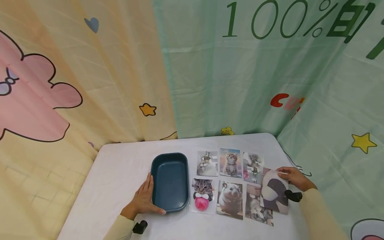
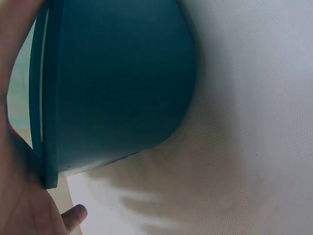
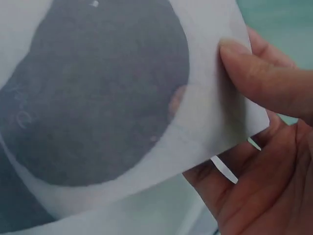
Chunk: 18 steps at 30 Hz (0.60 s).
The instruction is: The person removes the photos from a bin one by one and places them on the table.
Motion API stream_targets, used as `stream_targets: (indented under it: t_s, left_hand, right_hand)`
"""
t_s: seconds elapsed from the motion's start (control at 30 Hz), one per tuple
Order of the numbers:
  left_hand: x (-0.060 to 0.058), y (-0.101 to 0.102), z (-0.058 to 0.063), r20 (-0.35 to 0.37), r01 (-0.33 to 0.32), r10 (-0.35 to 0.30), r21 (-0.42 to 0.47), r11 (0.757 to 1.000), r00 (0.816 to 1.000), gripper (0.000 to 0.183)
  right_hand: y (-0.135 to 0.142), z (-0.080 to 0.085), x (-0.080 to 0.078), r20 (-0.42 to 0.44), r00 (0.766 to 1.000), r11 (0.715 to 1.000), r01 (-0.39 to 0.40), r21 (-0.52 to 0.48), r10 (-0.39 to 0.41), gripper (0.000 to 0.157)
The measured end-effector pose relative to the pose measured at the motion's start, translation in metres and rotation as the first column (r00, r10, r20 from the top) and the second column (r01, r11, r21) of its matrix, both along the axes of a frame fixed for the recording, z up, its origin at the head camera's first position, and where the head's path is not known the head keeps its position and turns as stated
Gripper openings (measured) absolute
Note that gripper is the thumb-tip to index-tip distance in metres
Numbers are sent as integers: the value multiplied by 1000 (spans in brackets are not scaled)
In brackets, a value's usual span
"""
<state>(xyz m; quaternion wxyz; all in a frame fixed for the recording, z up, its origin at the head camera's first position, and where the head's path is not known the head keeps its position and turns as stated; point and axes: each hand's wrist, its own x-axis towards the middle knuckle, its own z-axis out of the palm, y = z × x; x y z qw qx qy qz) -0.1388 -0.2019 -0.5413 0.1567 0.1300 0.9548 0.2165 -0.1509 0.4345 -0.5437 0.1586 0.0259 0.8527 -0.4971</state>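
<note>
My left hand (image 1: 143, 197) rests against the near left corner of a dark blue-green rectangular tray (image 1: 188, 186), fingers along its left rim and thumb along the front. In the left wrist view the palm lies on the rim of the tray (image 2: 122, 83). My right hand (image 1: 295, 178) pinches the upper right edge of a photo card (image 1: 274, 190), thumb on its face and fingers behind. This card shows a dark grey patch on a pale ground. It overlaps a cat photo (image 1: 259, 211) and the edge of another photo card (image 1: 252, 166).
More photo cards lie in two rows: a white cat (image 1: 207, 165), a kitten (image 1: 231, 163), a cat with a pink ball (image 1: 202, 195) and a grey rodent (image 1: 230, 200). The white table (image 1: 114, 180) is bounded by printed curtains (image 1: 195, 83) behind and at the sides.
</note>
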Motion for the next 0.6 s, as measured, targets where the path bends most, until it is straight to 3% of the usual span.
stream_targets:
  t_s: [0.17,0.33,0.47,0.6]
  left_hand:
    - [0,-2,1,0,4,-4,-8,1000,1000,156]
    - [2,-4,1,-2,1,-1,-22,1000,1000,156]
    - [1,-4,-1,-6,0,-1,-22,1000,1000,156]
    - [1,-3,-1,-12,5,-6,-15,1000,1000,156]
  right_hand:
    - [30,6,13,18,999,986,-43,164,41,40]
    - [37,0,19,40,998,962,-64,267,56,37]
    - [34,-10,20,1,1000,938,-1,346,0,35]
    - [22,-14,18,-39,993,916,114,384,-107,43]
